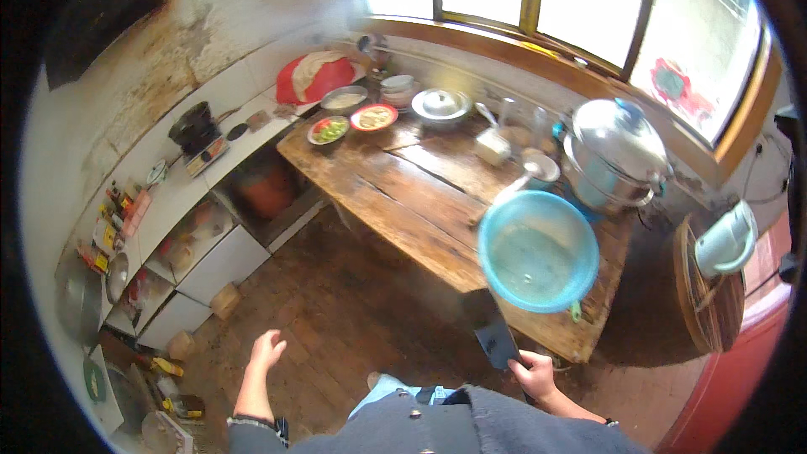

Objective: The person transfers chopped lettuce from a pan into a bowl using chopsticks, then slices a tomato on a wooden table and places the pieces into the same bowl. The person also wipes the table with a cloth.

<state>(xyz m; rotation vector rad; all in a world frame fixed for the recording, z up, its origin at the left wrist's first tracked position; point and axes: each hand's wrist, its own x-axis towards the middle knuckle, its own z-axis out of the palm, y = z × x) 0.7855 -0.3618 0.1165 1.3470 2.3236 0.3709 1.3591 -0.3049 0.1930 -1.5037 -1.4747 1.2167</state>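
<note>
My right hand (534,375) grips what looks like a kitchen cleaver (495,339). Its broad dark blade points away from me, just off the front edge of the wooden table (403,208). Beyond the blade, a translucent blue plastic basin (536,252) sits at the table's near right corner; whether it holds water I cannot tell. My left hand (268,350) hangs over the brown floor with nothing in it, thumb and fingers apart.
A lidded steel steamer pot (611,157) stands behind the basin. Farther back are a plate of cut vegetables (328,130), a red-rimmed bowl (374,117) and a lidded pot (441,105). Along the left run a tiled counter (170,202) and bottles. A pale blue jug (725,239) rests at right.
</note>
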